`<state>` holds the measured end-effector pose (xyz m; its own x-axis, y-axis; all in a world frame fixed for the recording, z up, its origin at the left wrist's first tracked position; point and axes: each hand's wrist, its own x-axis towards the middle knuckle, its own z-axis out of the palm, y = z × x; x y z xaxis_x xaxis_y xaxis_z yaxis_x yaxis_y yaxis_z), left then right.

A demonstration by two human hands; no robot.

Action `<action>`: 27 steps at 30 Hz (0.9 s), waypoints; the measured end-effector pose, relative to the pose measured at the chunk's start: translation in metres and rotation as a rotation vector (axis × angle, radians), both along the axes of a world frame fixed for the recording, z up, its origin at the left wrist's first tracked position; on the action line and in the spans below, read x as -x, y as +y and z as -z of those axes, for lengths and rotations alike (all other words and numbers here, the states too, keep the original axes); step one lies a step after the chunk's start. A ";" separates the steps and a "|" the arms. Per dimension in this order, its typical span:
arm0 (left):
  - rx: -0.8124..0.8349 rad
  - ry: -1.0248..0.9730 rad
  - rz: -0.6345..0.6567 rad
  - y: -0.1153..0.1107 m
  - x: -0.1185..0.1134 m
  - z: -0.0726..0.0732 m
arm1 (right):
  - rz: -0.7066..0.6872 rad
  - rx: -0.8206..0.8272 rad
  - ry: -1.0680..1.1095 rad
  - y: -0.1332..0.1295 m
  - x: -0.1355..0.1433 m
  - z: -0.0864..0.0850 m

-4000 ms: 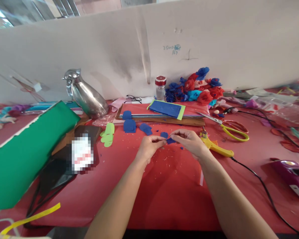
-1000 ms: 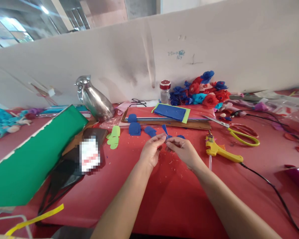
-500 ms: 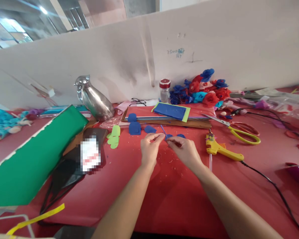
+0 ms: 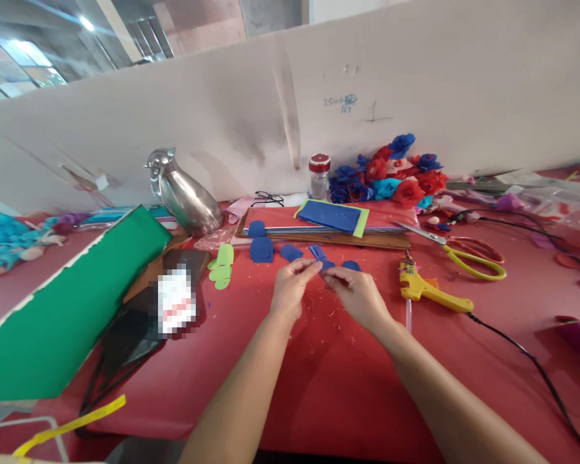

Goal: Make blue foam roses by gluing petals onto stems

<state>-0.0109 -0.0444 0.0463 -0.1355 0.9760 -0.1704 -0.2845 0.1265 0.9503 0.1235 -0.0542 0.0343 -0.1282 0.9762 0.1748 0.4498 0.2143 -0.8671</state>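
Observation:
Between my two hands, near the middle of the red table (image 4: 338, 386), is a small blue paper piece (image 4: 318, 253). My left hand (image 4: 291, 287) pinches its left side between thumb and finger. The fingertips of my right hand (image 4: 355, 290) are closed on its lower right side. Blue cut pieces lie just beyond the hands: one (image 4: 290, 252) by my left fingers, another (image 4: 352, 265) behind my right hand. Farther left are a stack of blue pieces (image 4: 261, 250) and light green cut pieces (image 4: 221, 267).
A yellow glue gun (image 4: 432, 293) and scissors (image 4: 473, 258) lie on the right. Paper sheets (image 4: 331, 216), a jar (image 4: 319, 177) and paper flowers (image 4: 396, 174) are at the back. On the left are a metal jug (image 4: 188, 200), a phone (image 4: 193, 258) and a green sheet (image 4: 72, 316).
The blue piece between my fingers now shows a wider face, where before it looked like a thin strip. Both hands have barely moved.

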 end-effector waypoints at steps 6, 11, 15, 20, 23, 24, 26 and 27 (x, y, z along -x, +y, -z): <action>-0.064 0.037 0.039 0.003 0.002 0.001 | -0.046 0.077 0.083 0.002 0.000 0.001; -0.064 0.026 0.072 0.005 0.006 0.003 | -0.114 0.190 0.206 0.004 0.000 -0.003; 0.007 -0.057 0.114 0.004 0.007 -0.001 | -0.179 0.288 0.318 0.004 0.000 -0.007; 0.044 -0.073 0.155 0.002 0.007 -0.007 | -0.202 0.314 0.348 0.003 0.000 -0.008; 0.043 -0.077 0.145 0.002 0.007 -0.007 | -0.207 0.311 0.350 0.004 0.001 -0.005; 0.042 -0.077 0.144 0.002 0.007 -0.007 | -0.209 0.310 0.352 0.005 0.001 -0.004; 0.041 -0.072 0.145 0.002 0.007 -0.007 | -0.207 0.304 0.356 0.005 0.001 -0.002; 0.043 -0.069 0.145 0.002 0.007 -0.007 | -0.208 0.302 0.355 0.005 0.001 -0.001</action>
<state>-0.0179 -0.0426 0.0528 0.0200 0.9761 -0.2166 -0.3251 0.2112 0.9218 0.1221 -0.0493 0.0351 -0.3088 0.9501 -0.0430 0.0902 -0.0157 -0.9958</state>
